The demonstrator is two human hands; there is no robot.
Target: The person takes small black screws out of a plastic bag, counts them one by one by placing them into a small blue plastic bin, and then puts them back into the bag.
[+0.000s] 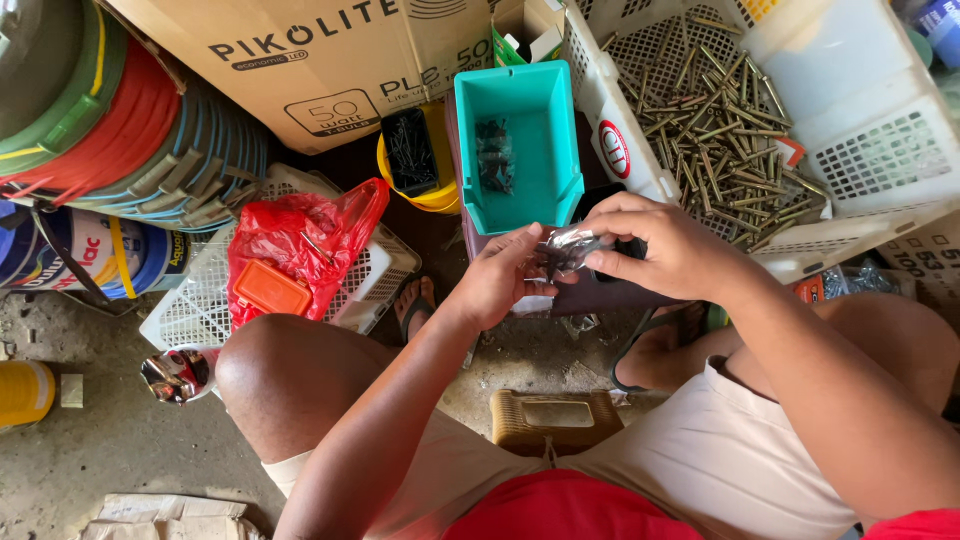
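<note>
Both hands meet in front of me over a small clear plastic bag (568,248) of dark screws. My left hand (500,278) grips its left side from below. My right hand (660,245) pinches its right end with thumb and fingers. Just beyond the hands stands a teal plastic bin (540,190) holding a small heap of black screws (494,155). To the right, a white lattice basket (850,140) is filled with several long brass-coloured screws (720,130).
A yellow tub with a black tray of screws (412,150) sits left of the teal bin. A red plastic bag (290,235) and orange box (270,288) lie in another white basket (195,310). Cardboard box (300,60), coiled hoses (120,130), paint cans (100,255) stand behind. A low brown stool (555,420) sits between my knees.
</note>
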